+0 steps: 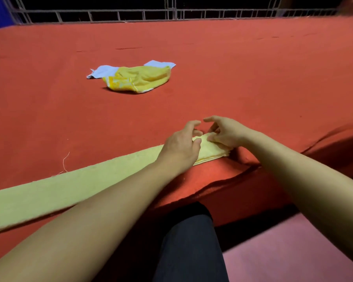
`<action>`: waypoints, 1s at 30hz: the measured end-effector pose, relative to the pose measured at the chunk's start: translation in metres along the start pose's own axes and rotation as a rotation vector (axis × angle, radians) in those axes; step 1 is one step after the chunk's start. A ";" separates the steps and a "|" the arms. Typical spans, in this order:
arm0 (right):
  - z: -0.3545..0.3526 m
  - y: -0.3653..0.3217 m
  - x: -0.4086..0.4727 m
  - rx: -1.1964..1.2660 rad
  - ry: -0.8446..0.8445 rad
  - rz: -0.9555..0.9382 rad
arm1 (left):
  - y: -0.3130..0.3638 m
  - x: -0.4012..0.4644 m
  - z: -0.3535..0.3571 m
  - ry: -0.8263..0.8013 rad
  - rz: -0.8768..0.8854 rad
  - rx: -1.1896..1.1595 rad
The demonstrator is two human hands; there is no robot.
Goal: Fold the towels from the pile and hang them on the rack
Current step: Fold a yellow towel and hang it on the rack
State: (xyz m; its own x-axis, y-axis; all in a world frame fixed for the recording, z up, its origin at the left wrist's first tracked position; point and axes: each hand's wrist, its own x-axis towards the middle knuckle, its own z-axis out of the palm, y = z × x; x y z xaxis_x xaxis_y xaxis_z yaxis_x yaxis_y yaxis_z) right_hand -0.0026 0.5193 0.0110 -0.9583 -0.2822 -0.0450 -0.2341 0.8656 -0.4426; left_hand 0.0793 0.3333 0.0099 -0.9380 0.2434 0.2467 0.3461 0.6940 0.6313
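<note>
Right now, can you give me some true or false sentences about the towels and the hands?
1. Both hands, left hand and right hand, are at the same end of the long pale yellow towel. True.
2. The pale yellow towel is crumpled in a ball. False: it lies flat in a long folded strip.
3. A bright yellow towel lies on top of a white cloth farther back. True.
4. The surface is blue. False: it is red.
5. The pale towel already hangs on a rack. False: it lies on the red surface.
</note>
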 end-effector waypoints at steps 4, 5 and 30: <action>-0.005 0.002 0.003 0.109 0.053 -0.049 | 0.005 0.022 0.018 0.006 -0.095 -0.055; -0.006 0.002 0.002 0.156 0.065 -0.056 | 0.003 0.023 0.020 0.004 -0.120 -0.053; -0.029 -0.138 -0.018 0.597 -0.155 -0.340 | -0.015 -0.044 -0.077 0.261 -0.257 -0.369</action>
State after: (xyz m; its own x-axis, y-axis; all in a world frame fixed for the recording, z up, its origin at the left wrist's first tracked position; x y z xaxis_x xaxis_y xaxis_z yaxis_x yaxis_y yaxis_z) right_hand 0.0421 0.4163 0.0988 -0.8029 -0.5913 0.0758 -0.3442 0.3560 -0.8688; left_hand 0.1167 0.2597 0.0458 -0.9743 -0.1135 0.1947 0.1321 0.4125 0.9013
